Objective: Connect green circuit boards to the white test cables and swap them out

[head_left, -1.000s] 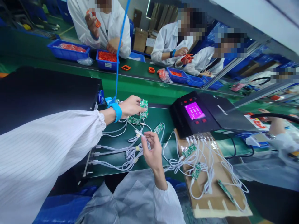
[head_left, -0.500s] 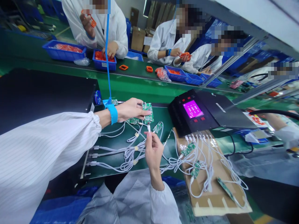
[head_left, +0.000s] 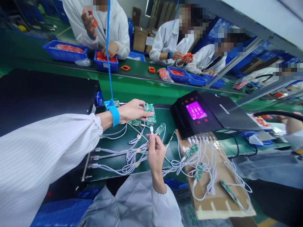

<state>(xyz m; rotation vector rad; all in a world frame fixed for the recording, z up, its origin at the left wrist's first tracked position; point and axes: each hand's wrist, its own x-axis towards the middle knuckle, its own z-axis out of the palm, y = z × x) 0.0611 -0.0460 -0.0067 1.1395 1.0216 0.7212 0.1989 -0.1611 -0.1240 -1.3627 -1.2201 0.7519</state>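
My left hand (head_left: 134, 111), with a blue strap (head_left: 114, 115) round its wrist, grips a green circuit board (head_left: 150, 115) by its left side, fingers across its face. Below it, my right hand (head_left: 156, 151) pinches the white plug of a USB cable (head_left: 151, 129). The plug's metal tip meets the board's lower edge; how deep it sits I cannot tell. Another circuit board (head_left: 135, 122) lies partly under my left hand, and a further board (head_left: 160, 129) rests just right of the held one. White cables (head_left: 134, 156) lie bundled left of my right hand.
A black tester (head_left: 196, 110) with a lit magenta screen stands to the right. Cabled boards lie on a cardboard sheet (head_left: 213, 206) before it. A black box (head_left: 47, 94) fills the left. Co-workers across the line handle orange frames beside blue bins (head_left: 65, 56).
Both hands keep almost the same place, still holding the circuit board and the cable plug. At the far right, another person's hand has shifted slightly.
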